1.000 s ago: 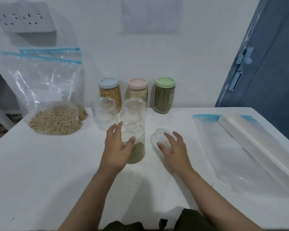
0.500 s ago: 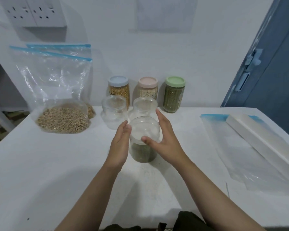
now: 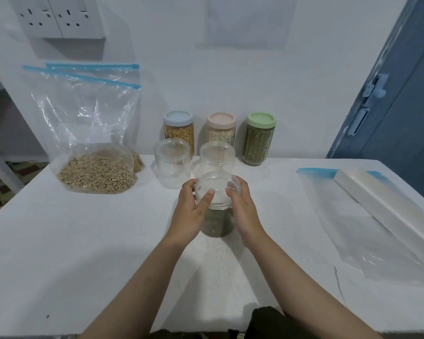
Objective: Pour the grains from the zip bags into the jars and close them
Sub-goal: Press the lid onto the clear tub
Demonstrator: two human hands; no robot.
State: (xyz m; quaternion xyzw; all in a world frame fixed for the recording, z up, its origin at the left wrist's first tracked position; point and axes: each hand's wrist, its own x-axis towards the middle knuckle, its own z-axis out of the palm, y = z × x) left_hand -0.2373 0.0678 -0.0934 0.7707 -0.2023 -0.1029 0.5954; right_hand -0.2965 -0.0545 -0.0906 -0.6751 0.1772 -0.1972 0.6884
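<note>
Sitting in the middle of the white desk (image 3: 59,253) is a clear jar (image 3: 217,222) with dark greenish grain in the bottom part, and a clear lid (image 3: 217,189) is on its mouth. Both hands are clamped on it: the left hand (image 3: 190,214) wraps the left side with the thumb lying over the lid's top, and the right hand (image 3: 244,211) curls round the right side, fingers on the lid's rim. Can't tell if the lid is fully seated or just resting there.

Right behind it are two empty clear jars (image 3: 173,167) (image 3: 217,157) side by side. Further back against the wall stand three filled jars: blue lid (image 3: 178,118), pink lid (image 3: 221,120), green lid (image 3: 260,119).

Off to the left, a zip bag (image 3: 91,133) with a blue seal stands upright, tan grain pooled in the bottom, with a second zip bag (image 3: 123,72) just behind it. On the right side of the desk an emptied zip bag (image 3: 367,228) lies flat, with a long white box (image 3: 387,206) resting across it. Wall sockets (image 3: 59,17) are up top left, and a blue door (image 3: 402,106) is at the right.
</note>
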